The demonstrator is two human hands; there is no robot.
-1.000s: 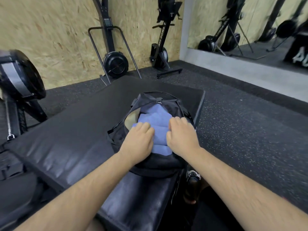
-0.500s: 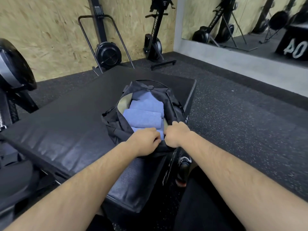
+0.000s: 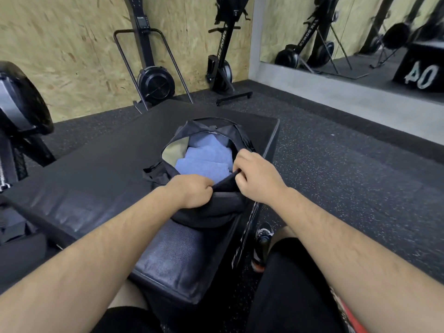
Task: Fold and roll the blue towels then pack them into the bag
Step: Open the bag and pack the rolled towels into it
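Note:
A black duffel bag (image 3: 211, 210) lies open on a black padded box (image 3: 96, 174). Inside it sit rolled blue towels (image 3: 204, 162), three rolls showing side by side, with a tan lining at their left. My left hand (image 3: 192, 191) grips the near rim of the bag's opening, fingers curled into the fabric. My right hand (image 3: 254, 176) grips the right side of the same rim, pulling the fabric up beside the towels. The nearest towel is partly hidden behind both hands.
Upright rowing machines (image 3: 153, 75) lean on the plywood wall at the back. A fan bike (image 3: 16, 111) stands at the left edge. A mirror (image 3: 360, 32) lines the right wall above the speckled rubber floor (image 3: 348, 179). My shoe (image 3: 263, 243) is beside the box.
My hands left the tops of the towels, drew back to the bag's near rim and took hold of the fabric. The right hand has since lifted its side higher.

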